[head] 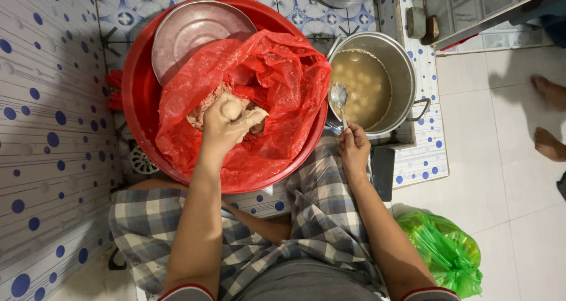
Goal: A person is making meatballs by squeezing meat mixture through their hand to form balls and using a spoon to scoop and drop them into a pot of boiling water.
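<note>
Seen from above, our left hand point(227, 121) squeezes pale paste point(207, 107) into a ball atop its closed fist, over the red bag point(277, 83) lining the red basin point(137, 94). Right of the basin, our right hand point(354, 147) pinches a spoon point(339, 97) beside the pot point(404, 65) of broth, ready to scoop.

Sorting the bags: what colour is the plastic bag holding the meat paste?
Red, translucent plastic bag, clearest in the head view, lying in the red basin.
</note>
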